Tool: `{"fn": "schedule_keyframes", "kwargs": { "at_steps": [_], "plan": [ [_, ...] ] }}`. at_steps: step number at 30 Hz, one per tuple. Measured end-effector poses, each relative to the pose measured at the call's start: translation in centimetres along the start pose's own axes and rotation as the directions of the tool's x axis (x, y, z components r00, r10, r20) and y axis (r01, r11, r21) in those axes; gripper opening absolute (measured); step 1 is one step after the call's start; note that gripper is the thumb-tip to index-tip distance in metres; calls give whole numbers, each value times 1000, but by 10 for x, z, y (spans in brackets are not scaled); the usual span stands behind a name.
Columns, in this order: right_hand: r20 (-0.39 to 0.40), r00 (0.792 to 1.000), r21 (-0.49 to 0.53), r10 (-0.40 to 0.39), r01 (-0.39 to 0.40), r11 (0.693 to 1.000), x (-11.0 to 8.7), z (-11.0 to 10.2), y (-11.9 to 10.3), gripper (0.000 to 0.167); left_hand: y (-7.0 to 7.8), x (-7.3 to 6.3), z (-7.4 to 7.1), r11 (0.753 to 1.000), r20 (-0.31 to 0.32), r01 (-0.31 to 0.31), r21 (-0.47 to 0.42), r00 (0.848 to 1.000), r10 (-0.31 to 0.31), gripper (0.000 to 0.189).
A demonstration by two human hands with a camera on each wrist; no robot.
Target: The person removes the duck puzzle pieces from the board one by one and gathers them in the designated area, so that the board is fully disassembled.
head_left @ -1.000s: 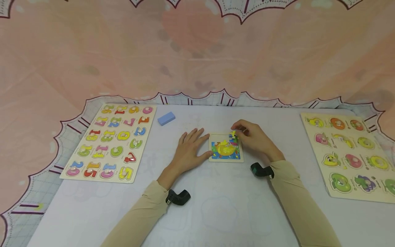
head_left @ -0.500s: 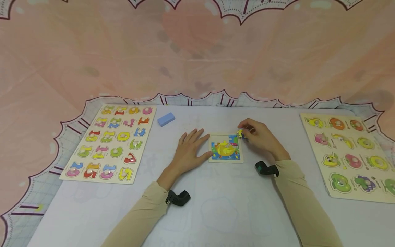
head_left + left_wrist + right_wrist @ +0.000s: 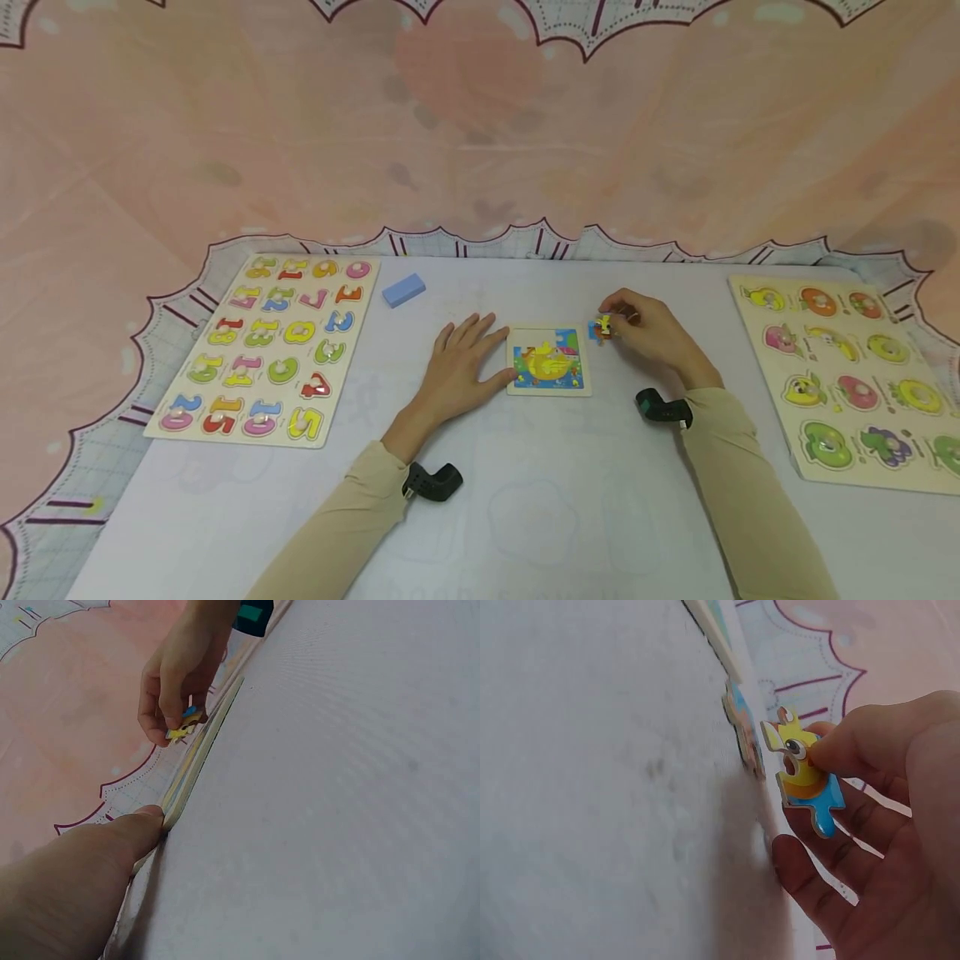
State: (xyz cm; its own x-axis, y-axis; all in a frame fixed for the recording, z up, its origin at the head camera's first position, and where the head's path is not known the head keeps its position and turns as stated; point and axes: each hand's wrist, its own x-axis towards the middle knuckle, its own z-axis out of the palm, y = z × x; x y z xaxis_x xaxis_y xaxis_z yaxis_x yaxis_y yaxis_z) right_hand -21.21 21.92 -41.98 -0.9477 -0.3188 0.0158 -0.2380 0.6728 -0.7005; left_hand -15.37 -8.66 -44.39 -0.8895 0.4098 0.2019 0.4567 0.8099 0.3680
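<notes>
A small square jigsaw puzzle (image 3: 550,367) with a yellow duck picture lies in its wooden frame, mid-table in the head view. My left hand (image 3: 465,367) lies with fingers spread at its left side, thumb and forefinger tips against the frame edge; the left wrist view shows the thumb (image 3: 135,832) at that edge. To the right of the frame, my right hand (image 3: 648,333) pinches a jigsaw piece (image 3: 806,769), yellow and blue with a printed eye, between thumb and fingers. A second jigsaw piece (image 3: 742,727), blue and brownish, lies on the table just beyond the held one.
A number board (image 3: 262,350) with knobbed pieces lies at the left, a fruit board (image 3: 847,375) at the right. A blue block (image 3: 404,290) sits near the back edge. Behind the white table (image 3: 525,483) hangs a pinkish patterned cloth (image 3: 480,125).
My right hand has moved right, carrying the piece from over the frame's upper right corner to beside the frame. A second piece has come into view there. The left hand has stayed put.
</notes>
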Motion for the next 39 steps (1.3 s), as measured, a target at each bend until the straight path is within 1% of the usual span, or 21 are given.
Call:
{"fn": "schedule_keyframes", "kwargs": {
  "at_steps": [4,10,12,17,22,26,34,39],
  "plan": [
    [-8,1000,-16,-8,8,1000,-2,-4,6,20,0,0,0,1000,5,3,-4,1000,-3,63],
    [17,998,-39,52,-52,998,-5,-11,10,19,0,-1,1,1000,-6,-5,-10,1000,5,62],
    [29,998,-40,61,-60,997,-7,-13,11,19,0,-1,1,1000,-6,-5,-10,1000,5,62],
    [44,998,-45,43,-41,998,-9,-16,13,19,-1,-1,1,1000,-5,-4,-16,1000,4,62],
    [45,999,-47,31,-29,998,-11,-18,13,19,-1,0,2,1000,-9,-6,-8,1000,6,62],
    [42,999,-68,27,-24,997,-13,-20,12,19,-1,0,2,1000,-15,-10,-3,1000,10,62],
    [36,999,-99,-8,11,995,-13,-19,16,18,-1,-1,1,1000,-15,-12,-5,1000,12,62],
    [40,999,-119,-5,10,993,-12,-18,17,19,-1,0,2,1000,-25,-19,-5,1000,19,61]
  ]
}}
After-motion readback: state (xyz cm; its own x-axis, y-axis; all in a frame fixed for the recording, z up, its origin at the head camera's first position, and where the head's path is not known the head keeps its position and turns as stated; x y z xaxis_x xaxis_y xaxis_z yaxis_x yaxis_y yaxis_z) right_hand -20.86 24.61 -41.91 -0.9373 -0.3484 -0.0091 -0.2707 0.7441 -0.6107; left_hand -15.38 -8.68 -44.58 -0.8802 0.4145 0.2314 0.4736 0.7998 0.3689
